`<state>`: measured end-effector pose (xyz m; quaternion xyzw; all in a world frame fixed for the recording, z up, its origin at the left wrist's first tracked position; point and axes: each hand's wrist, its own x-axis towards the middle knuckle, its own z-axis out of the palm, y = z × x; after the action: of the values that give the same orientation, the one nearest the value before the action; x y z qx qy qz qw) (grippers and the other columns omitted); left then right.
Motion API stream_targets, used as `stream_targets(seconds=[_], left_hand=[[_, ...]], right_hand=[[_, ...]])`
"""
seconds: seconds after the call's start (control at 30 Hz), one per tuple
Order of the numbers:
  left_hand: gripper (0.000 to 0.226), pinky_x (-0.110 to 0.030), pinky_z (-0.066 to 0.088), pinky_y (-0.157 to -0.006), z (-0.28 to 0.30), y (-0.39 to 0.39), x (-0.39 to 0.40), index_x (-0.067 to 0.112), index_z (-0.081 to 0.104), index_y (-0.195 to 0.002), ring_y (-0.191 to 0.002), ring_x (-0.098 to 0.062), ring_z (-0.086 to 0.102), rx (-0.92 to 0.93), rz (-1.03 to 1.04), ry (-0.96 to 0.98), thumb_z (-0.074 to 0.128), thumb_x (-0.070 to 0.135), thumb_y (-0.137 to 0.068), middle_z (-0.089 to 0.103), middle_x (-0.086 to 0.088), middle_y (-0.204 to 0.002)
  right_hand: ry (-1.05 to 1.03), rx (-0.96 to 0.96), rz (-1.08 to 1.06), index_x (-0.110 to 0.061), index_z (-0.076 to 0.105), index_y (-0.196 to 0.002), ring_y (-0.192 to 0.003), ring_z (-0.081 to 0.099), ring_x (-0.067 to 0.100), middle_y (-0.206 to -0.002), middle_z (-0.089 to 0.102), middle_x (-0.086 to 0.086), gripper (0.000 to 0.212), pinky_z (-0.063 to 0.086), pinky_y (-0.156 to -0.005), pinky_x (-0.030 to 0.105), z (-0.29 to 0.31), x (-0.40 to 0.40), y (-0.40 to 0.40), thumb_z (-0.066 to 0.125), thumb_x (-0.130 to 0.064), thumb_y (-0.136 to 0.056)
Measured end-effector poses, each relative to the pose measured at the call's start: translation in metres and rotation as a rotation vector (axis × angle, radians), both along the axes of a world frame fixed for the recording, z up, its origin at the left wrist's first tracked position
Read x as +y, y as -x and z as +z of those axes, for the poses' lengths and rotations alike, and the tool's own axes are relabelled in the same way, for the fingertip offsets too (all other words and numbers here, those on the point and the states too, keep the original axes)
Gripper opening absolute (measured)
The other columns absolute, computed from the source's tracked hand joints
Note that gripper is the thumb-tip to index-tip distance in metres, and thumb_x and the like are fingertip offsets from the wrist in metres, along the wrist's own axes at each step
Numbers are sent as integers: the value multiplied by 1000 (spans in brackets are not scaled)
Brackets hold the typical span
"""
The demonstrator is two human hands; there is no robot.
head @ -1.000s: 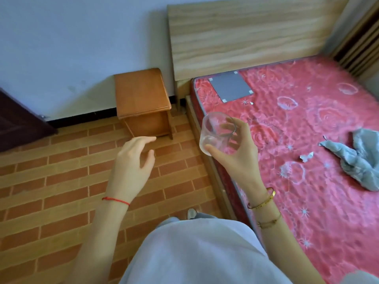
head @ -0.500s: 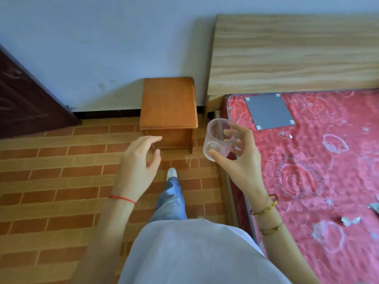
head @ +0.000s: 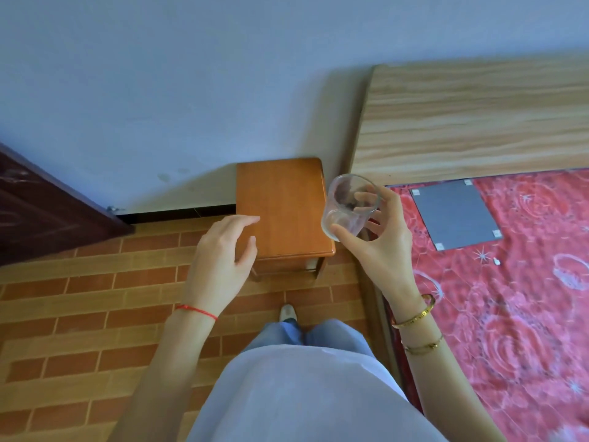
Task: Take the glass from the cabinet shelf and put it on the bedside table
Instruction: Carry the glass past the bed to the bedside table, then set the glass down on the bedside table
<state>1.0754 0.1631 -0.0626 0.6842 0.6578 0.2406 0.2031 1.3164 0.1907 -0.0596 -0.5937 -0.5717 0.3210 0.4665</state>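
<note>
The person has stepped right up, left hand (head: 223, 250) loose and empty, right hand (head: 379, 247) pinching the tilted glass (head: 350, 205) over the near right corner of the bedside table (head: 280, 202), so setting it down looks next

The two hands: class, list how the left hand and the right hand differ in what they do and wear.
The right hand holds the clear glass by its side; the left hand holds nothing, fingers loosely spread. The right wrist wears gold bangles; the left wrist wears a red string. Both are bare and raised near the bedside table.
</note>
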Motion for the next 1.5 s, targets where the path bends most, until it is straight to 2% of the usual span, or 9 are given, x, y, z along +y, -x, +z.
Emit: stream_targets(seconds=[0.17, 0.4, 0.67, 0.87, 1.17, 1.33, 1.5], left_hand=[[33, -40, 50, -103, -3, 8, 50, 17, 60, -129, -124, -16, 57, -1, -22, 43, 53, 19, -96, 62, 1, -131], [32, -36, 49, -104, -16, 11, 104, 16, 60, -128, -122, -15, 58, 4, -26, 65, 54, 18, -96, 63, 0, -129], [32, -38, 49, -104, -26, 2, 162, 15, 60, -128, -122, -15, 57, 2, 29, 76, 53, 18, -96, 63, -1, -129], [32, -36, 48, -104, -43, -8, 203, 15, 60, -127, -121, -17, 58, 4, 88, 54, 53, 16, -96, 64, -2, -128], [32, -35, 46, -105, -115, -9, 259, 10, 61, -125, -119, -20, 58, 49, 143, -14, 52, 10, -95, 64, -8, -125], [33, -27, 38, -106, -168, 2, 285, 10, 60, -126, -120, -20, 58, 101, 146, 24, 53, 11, -94, 64, -8, -125], [36, -35, 41, -109, -226, 15, 307, 11, 57, -130, -123, -20, 55, 126, 152, 87, 53, 12, -94, 61, -7, -128]], right_hand=[[54, 16, -30, -16, 45, -136, -115, 59, 2, -126, 62, -5, 77, 52, -92, 18, -7, 43, 10, 86, -16, -71], [115, 30, -28, -15, 45, -135, -116, 60, 4, -126, 61, -5, 76, 55, -94, 31, -20, 93, 12, 86, -14, -71], [168, 24, 31, -15, 46, -135, -117, 60, 11, -125, 62, 0, 77, 54, -96, 38, -30, 162, 6, 86, -14, -70], [181, 22, 62, -14, 46, -134, -114, 61, 10, -122, 63, -1, 76, 55, -94, 37, -46, 208, -3, 86, -13, -69], [235, 1, 99, -13, 45, -133, -115, 61, 13, -125, 61, 0, 75, 54, -96, 34, -93, 259, -3, 85, -15, -70], [294, -22, 101, -14, 44, -134, -115, 60, 9, -126, 60, -3, 76, 53, -96, 27, -131, 286, 5, 86, -18, -70], [336, -27, 99, -18, 43, -134, -114, 61, 7, -126, 59, -5, 76, 54, -96, 29, -181, 313, 17, 84, -21, -71]])
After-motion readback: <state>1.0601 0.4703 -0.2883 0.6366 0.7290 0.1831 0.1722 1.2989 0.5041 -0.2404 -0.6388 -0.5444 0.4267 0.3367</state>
